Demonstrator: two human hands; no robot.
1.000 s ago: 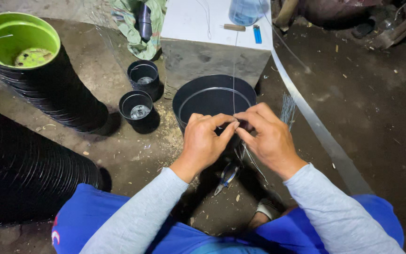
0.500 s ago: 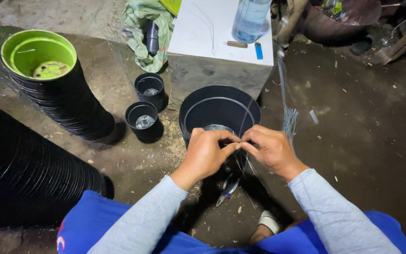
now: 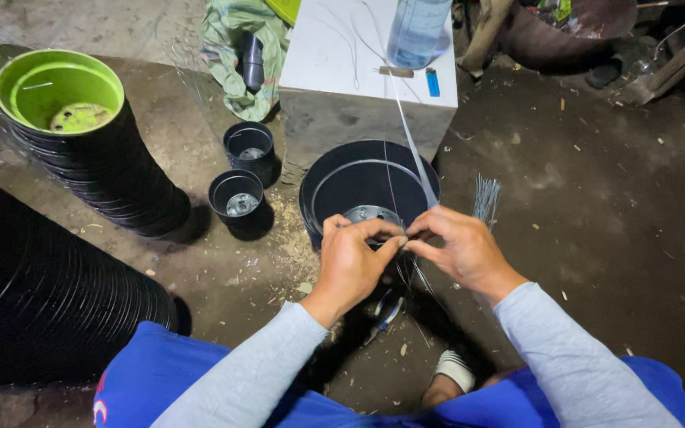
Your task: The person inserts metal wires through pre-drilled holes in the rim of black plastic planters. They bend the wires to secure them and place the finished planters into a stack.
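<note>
At the far left of the frame a long stack of black pots (image 3: 41,293) lies on its side. Above it, in the upper left, a second stack (image 3: 112,174) is topped by a green pot (image 3: 57,95). Right of these, two small black pots (image 3: 238,198) stand upright on the concrete floor (image 3: 596,206), one just behind the other, with a green cloth (image 3: 235,47) at the top edge beyond them.

In the middle stands a large black pot (image 3: 366,186), open side up, just in front of a white-topped block (image 3: 358,55) that carries a clear plastic bottle (image 3: 418,32) and a small blue lighter (image 3: 433,82).

Both hands meet over the near rim of the large pot. The left hand (image 3: 352,257) and the right hand (image 3: 461,250) are each closed in a fingertip pinch on a thin wire (image 3: 414,143), which runs up from the fingers toward the block. The fingertips touch or nearly touch; whether the wire is already twisted cannot be told. A bundle of more cut wires (image 3: 485,194) stands just right of the pot.

Judged from this, the work is in its middle: the wire seems to be being fixed at the pot's rim, no finished fastening shows, and the stacks suggest many pots are left.
</note>
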